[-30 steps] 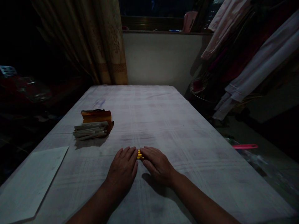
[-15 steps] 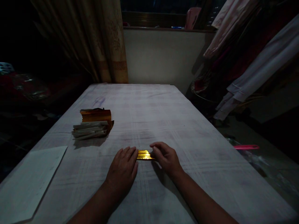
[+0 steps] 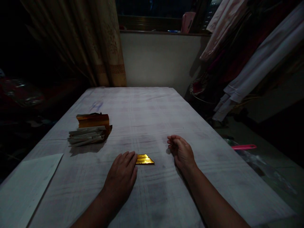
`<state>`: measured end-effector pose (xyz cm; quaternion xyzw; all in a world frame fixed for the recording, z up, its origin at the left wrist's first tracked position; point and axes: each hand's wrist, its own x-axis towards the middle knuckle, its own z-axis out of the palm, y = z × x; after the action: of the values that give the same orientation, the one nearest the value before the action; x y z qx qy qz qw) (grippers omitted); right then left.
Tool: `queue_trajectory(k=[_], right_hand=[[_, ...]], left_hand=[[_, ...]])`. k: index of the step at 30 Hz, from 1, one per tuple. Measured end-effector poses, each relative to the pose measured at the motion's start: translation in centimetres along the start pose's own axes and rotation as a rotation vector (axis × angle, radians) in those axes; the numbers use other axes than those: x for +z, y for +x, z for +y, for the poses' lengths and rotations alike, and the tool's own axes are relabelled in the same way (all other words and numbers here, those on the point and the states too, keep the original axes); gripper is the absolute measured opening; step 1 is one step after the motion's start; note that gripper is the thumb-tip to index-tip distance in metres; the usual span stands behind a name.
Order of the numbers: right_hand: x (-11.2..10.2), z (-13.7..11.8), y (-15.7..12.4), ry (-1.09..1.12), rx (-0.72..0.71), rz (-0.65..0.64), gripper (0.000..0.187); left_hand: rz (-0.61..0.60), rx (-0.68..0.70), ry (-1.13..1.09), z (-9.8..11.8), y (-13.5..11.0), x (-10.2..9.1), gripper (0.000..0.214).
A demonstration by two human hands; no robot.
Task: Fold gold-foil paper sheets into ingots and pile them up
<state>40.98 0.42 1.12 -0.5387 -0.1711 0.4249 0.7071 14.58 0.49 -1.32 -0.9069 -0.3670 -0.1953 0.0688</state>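
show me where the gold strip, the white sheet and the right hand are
gold strip (image 3: pixel 143 159), head view, middle of its uncovered part
white sheet (image 3: pixel 28 185), head view, middle of its visible surface
right hand (image 3: pixel 182 152), head view, middle of the hand

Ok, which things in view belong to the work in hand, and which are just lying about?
In hand:
gold strip, partly under the left hand
paper stack, probably: similar shiny sheet

Lying about, it seems:
white sheet, untouched
pink mug
pink handle
hanging clothes
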Motion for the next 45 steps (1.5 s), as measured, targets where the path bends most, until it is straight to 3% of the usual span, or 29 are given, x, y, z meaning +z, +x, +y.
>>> queue_trajectory(k=[5,9,15,18,21,28,34,36,40,42,45], right_hand=[[0.0,0.1,0.3,0.008,-0.017,-0.025,0.03],[-0.3,0.2,0.9,-0.022,-0.052,0.082,0.035],[-3.6,-2.1,3.1,-0.385,-0.302,0.146,0.021],[-5.7,-3.6,4.3,-0.576,-0.219,0.032,0.08],[-6.7,-4.2,4.9,-0.614,-0.187,-0.036,0.1],[-6.3,-3.5,4.7,-0.511,-0.176,-0.122,0.098],[-6.4,-3.0,5.0,-0.493,-0.21,-0.084,0.088],[-6.5,-2.9,5.5,-0.687,-0.253,0.005,0.083],[-6.7,-3.8,6.6,-1.351,-0.319,0.241,0.07],[-6.9,-4.4,7.3,-1.548,-0.32,0.275,0.06],[-7.2,-5.1,7.7,-1.796,-0.336,0.217,0.043]], left_hand=[[-0.012,0.004,-0.003,-0.1,0.0,-0.1,0.041],[0.001,0.005,0.01,0.0,0.0,0.0,0.04],[0.008,0.009,0.032,0.0,0.0,0.1,0.04],[0.021,0.023,0.031,-0.1,0.0,0.2,0.04],[0.026,0.033,0.028,-0.3,0.0,0.2,0.04],[0.035,0.031,0.028,-0.3,0.0,0.4,0.041],[0.047,0.035,0.023,-0.1,0.2,0.0,0.041],[0.054,0.035,0.03,-0.1,0.2,0.1,0.041],[0.044,0.031,0.013,-0.3,0.1,0.3,0.041],[0.031,0.027,0.0,-0.4,0.0,0.4,0.041],[0.022,0.021,0.011,-0.4,0.0,0.5,0.041]])
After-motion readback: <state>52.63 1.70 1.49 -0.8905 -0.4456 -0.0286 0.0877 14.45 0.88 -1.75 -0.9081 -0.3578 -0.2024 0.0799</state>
